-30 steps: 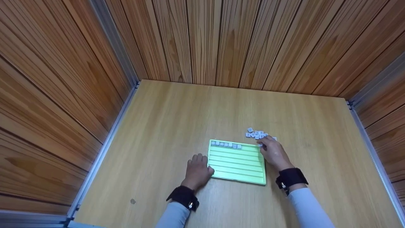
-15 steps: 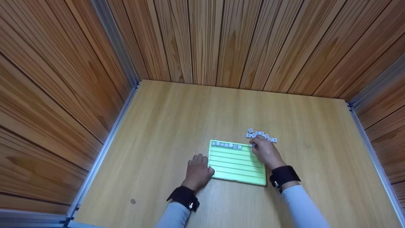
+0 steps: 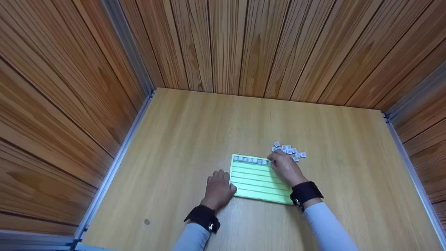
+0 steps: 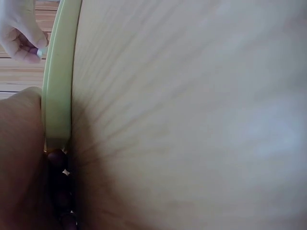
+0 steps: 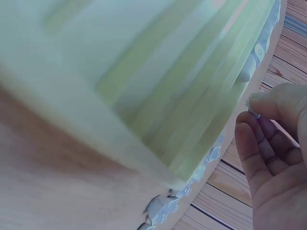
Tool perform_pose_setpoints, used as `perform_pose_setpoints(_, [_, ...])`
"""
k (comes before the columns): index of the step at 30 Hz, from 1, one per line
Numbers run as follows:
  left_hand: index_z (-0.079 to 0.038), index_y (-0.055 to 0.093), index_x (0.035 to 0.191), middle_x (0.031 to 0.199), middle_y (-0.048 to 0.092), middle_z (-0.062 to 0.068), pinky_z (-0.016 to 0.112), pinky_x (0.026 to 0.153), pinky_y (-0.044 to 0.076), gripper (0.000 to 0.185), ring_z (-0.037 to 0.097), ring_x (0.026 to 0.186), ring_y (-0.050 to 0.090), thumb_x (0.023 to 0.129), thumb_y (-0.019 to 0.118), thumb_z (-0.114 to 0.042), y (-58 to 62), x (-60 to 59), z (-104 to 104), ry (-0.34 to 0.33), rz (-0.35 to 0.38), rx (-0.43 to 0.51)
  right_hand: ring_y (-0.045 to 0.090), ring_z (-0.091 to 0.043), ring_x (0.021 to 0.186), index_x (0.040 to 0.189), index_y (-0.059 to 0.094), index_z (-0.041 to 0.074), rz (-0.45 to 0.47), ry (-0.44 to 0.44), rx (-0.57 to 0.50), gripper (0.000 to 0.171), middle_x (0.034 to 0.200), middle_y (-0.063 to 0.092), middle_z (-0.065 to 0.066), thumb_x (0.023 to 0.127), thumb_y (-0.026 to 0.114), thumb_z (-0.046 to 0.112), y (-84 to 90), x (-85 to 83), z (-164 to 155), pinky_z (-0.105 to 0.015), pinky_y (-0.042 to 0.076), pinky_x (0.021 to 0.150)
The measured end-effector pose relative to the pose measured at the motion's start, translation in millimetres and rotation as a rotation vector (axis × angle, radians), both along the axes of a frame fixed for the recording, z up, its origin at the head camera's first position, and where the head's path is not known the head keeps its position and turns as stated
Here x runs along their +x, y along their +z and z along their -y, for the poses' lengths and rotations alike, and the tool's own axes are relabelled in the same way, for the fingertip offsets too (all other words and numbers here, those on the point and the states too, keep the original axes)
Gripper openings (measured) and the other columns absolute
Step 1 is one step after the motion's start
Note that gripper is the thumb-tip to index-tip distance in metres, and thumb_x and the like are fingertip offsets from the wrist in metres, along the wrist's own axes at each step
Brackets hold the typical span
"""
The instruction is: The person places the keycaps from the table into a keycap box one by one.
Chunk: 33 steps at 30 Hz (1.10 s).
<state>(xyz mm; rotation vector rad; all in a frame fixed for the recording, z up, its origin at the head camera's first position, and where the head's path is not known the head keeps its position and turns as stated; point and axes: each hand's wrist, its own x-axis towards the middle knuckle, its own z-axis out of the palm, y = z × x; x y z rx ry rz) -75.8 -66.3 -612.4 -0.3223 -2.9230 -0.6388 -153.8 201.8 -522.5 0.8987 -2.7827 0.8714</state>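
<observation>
Hands at a green slotted board, one tile pinched over its top row

The left hand [image 3: 218, 189] lies with relaxed fingers against the green board [image 3: 259, 184] at its left edge; above the board's top row of tiles [image 3: 250, 160], the right hand [image 3: 285, 168] pinches a small tile [image 5: 253, 114]; loose tiles [image 3: 290, 150] lie just beyond the board's far right corner.

My left hand [image 3: 218, 189] rests on the surface [image 3: 195, 129], its thumb against the left edge of the green board [image 3: 259, 181]. My right hand [image 3: 284, 168] lies over the board's far right part, fingertips [image 3: 271, 161] pinching a small tile [image 3: 269, 161] at the right end of the row of tiles [image 3: 249, 160] in the top groove. A loose pile of tiles [image 3: 288, 150] sits on the surface just beyond the board's far right corner. Wood-panelled walls [image 3: 244, 45] close in the far side.
</observation>
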Motion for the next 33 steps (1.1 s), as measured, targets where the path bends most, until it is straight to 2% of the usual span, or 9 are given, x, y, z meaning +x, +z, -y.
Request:
perform_pose_setpoints(2, [-0.012, 0.045, 0.083, 0.085, 0.034, 0.0, 0.032, 0.066, 0.027, 0.018, 0.02, 0.079, 0.033, 0.082, 0.054, -0.028, 0.7, -1.2, -1, 0.014, 0.041, -0.033, 0.065, -0.023, 0.087, 0.101, 0.072, 0.001, 0.022, -0.082, 0.055, 0.019, 0.099, 0.064, -0.01, 0.085, 0.069, -0.007, -19.8, -7.6, 4, -0.034, 0.053, 0.074])
perform_pose_setpoints(4, [-0.013, 0.046, 0.084, 0.085, 0.032, 0.0, 0.034, 0.066, 0.027, 0.019, 0.021, 0.079, 0.033, 0.083, 0.054, -0.029, 2.1, -2.2, -3, 0.023, 0.079, -0.056, 0.065, -0.025, 0.086, 0.097, 0.074, 0.003, 0.023, -0.143, 0.077, 0.018, 0.096, 0.064, -0.009, 0.083, 0.072, -0.008, -35.3, -13.6, 7, -0.04, 0.054, 0.073])
perform_pose_setpoints(7, [-0.012, 0.047, 0.085, 0.086, 0.031, -0.001, 0.034, 0.067, 0.026, 0.019, 0.021, 0.08, 0.032, 0.083, 0.054, -0.029, 5.1, -2.1, -4, 0.023, 0.1, -0.052, 0.065, -0.025, 0.086, 0.095, 0.074, 0.003, 0.012, -0.162, 0.089, 0.018, 0.094, 0.064, -0.008, 0.081, 0.073, -0.009, -41.9, -15.0, 8, -0.04, 0.054, 0.074])
perform_pose_setpoints(10, [-0.011, 0.048, 0.085, 0.085, 0.033, 0.001, 0.034, 0.066, 0.027, 0.019, 0.021, 0.079, 0.033, 0.083, 0.054, -0.028, 7.9, -1.4, -4, 0.017, 0.08, -0.051, 0.065, -0.025, 0.086, 0.096, 0.073, 0.003, 0.009, -0.137, 0.09, 0.016, 0.094, 0.065, -0.008, 0.084, 0.071, -0.008, -43.1, -15.4, 5, -0.04, 0.054, 0.074])
perform_pose_setpoints(13, [-0.011, 0.049, 0.085, 0.085, 0.035, 0.001, 0.033, 0.065, 0.027, 0.019, 0.021, 0.079, 0.035, 0.082, 0.054, -0.028, 7.0, -0.9, -4, 0.017, 0.033, -0.076, 0.064, -0.024, 0.086, 0.096, 0.072, 0.003, 0.023, -0.131, 0.091, 0.014, 0.094, 0.065, -0.008, 0.085, 0.07, -0.007, -42.9, -15.4, 5, -0.039, 0.053, 0.074])
perform_pose_setpoints(16, [-0.011, 0.048, 0.085, 0.085, 0.034, 0.0, 0.033, 0.065, 0.027, 0.019, 0.021, 0.079, 0.035, 0.082, 0.054, -0.03, 5.0, -1.0, -4, 0.021, 0.017, -0.094, 0.064, -0.023, 0.086, 0.095, 0.072, 0.002, 0.047, -0.136, 0.089, 0.013, 0.094, 0.065, -0.008, 0.085, 0.07, -0.006, -42.7, -15.0, 5, -0.038, 0.053, 0.074])
perform_pose_setpoints(26, [-0.012, 0.049, 0.088, 0.088, 0.034, 0.0, 0.035, 0.068, 0.029, 0.02, 0.021, 0.081, 0.033, 0.085, 0.053, -0.032, 3.3, -3.9, -4, 0.028, 0.107, -0.093, 0.063, -0.023, 0.088, 0.099, 0.072, 0.002, 0.103, -0.151, 0.08, 0.013, 0.097, 0.064, -0.009, 0.088, 0.069, -0.005, -43.5, -14.2, 6, -0.038, 0.053, 0.076])
perform_pose_setpoints(33, [-0.011, 0.049, 0.088, 0.087, 0.036, 0.001, 0.035, 0.068, 0.029, 0.021, 0.021, 0.081, 0.034, 0.084, 0.054, -0.032, 0.6, -4.1, -2, 0.03, 0.106, -0.081, 0.063, -0.022, 0.09, 0.101, 0.072, 0.004, 0.114, -0.152, 0.085, 0.016, 0.098, 0.064, -0.008, 0.088, 0.07, -0.004, -45.7, -15.5, 7, -0.038, 0.053, 0.078])
